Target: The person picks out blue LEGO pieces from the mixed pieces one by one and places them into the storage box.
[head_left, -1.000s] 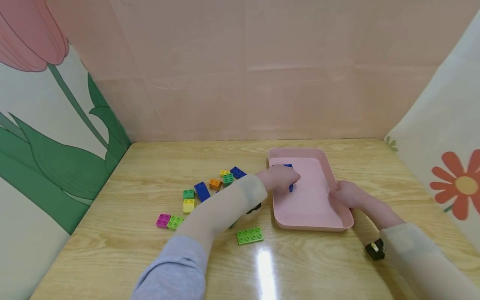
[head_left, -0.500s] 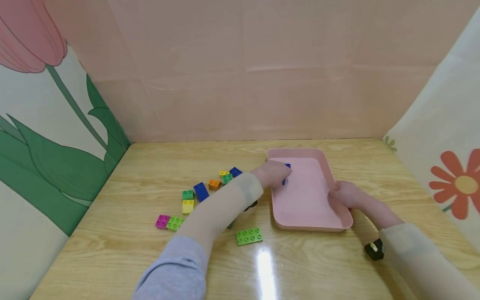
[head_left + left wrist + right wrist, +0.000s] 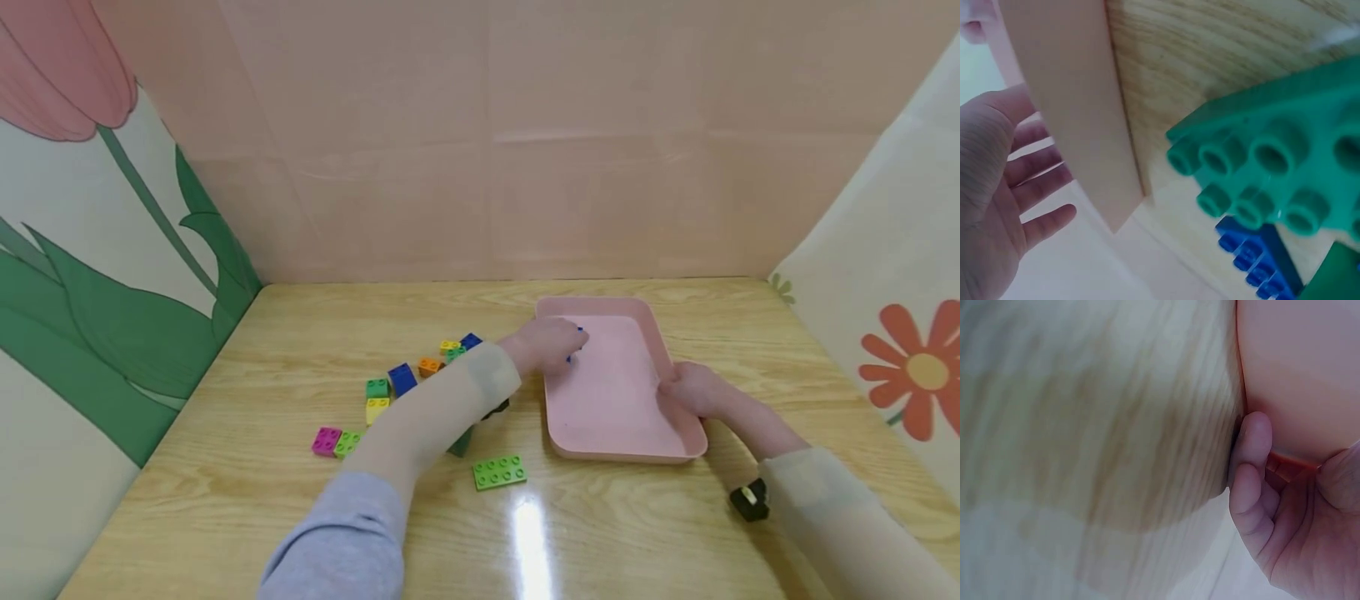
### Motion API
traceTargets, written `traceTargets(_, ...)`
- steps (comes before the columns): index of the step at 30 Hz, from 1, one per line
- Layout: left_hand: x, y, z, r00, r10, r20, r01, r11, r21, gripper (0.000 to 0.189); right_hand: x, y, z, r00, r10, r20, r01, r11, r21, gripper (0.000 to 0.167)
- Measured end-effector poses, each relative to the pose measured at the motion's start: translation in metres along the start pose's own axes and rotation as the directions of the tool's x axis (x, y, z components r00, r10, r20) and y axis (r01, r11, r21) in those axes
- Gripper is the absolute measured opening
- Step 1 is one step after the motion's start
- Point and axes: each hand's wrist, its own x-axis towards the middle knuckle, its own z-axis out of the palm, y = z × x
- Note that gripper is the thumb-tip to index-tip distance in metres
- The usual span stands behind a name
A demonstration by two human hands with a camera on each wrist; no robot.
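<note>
The pink tray (image 3: 607, 408) lies on the table right of centre in the head view. My left hand (image 3: 551, 343) reaches over its left wall and holds a blue toy brick (image 3: 580, 331); small bits of blue show past the fingers. In the left wrist view, the tray wall hides the fingertips and the held brick, and the little finger is extended. My right hand (image 3: 693, 390) grips the tray's right wall. The right wrist view shows those fingers (image 3: 1249, 490) curled under the outside of the wall, thumb on the inner side.
A light green brick (image 3: 499, 472) lies in front of the tray. Beneath the left forearm stands a large green brick (image 3: 1310, 144). Left of it are loose bricks, including yellow (image 3: 377, 410), orange (image 3: 430, 367), blue (image 3: 402, 379) and magenta (image 3: 326, 441). A pink wall rises behind.
My left hand shifted slightly left and up within the tray, the blue brick moving along with it. Less of that brick shows now. The right hand and tray have stayed in place.
</note>
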Motion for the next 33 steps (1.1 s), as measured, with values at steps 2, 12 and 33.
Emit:
traceTargets(2, -0.003, -0.001, -0.004, 0.999, 0.027, -0.036, -0.027, 0.999, 0.022, 0.021, 0.001, 0.001, 0.000, 1.000, -0.009, -0.006, 0.009, 1.000, -0.008, 0.019)
traceTargets(12, -0.034, -0.014, -0.020, 0.992, 0.050, -0.116, -0.053, 0.998, -0.026, 0.033, 0.002, 0.005, -0.002, 1.000, 0.001, -0.019, -0.001, 1.000, -0.029, 0.019)
traceTargets(33, -0.147, -0.056, -0.018, 0.981, -0.116, -0.153, 0.101, 0.989, -0.104, 0.039, -0.004, 0.003, -0.006, 0.999, -0.026, -0.025, 0.025, 0.998, -0.051, 0.019)
